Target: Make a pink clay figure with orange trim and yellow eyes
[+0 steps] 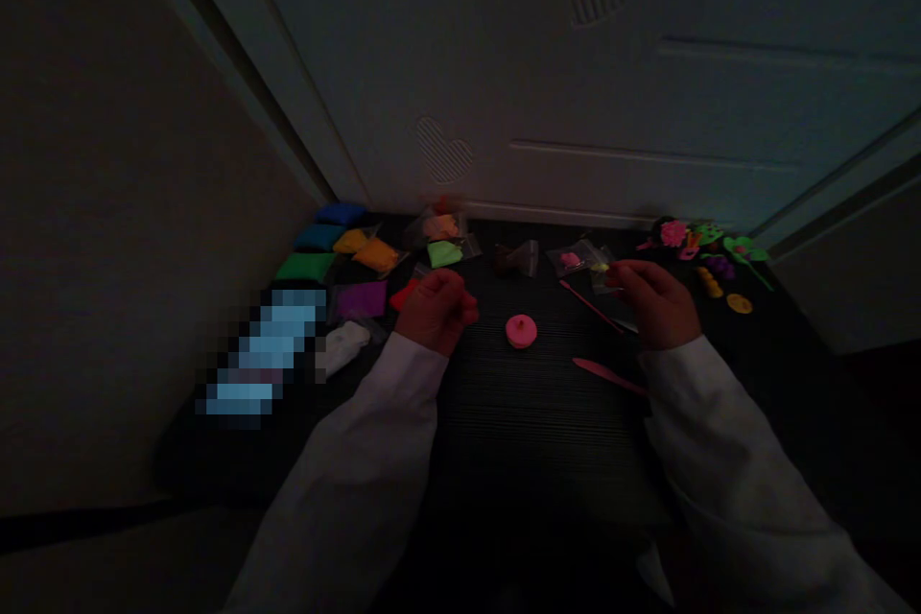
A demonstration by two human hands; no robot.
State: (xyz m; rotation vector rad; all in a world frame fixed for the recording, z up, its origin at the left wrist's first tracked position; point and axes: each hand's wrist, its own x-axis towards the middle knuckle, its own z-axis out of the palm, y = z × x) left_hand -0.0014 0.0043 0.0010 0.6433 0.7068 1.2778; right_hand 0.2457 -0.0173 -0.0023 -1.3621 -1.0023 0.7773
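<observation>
A round pink clay-like piece (521, 333) lay on the dark wood-grain tabletop (514, 432), between the hands. The left hand (436, 312) had its fingers curled nearly closed near a red packet (404, 295); any hold could not be determined. The right hand (656, 304) had thumb and forefinger pinched beside a small clear plastic bag (602, 281) with yellow contents (600, 267); any grip was unclear.
</observation>
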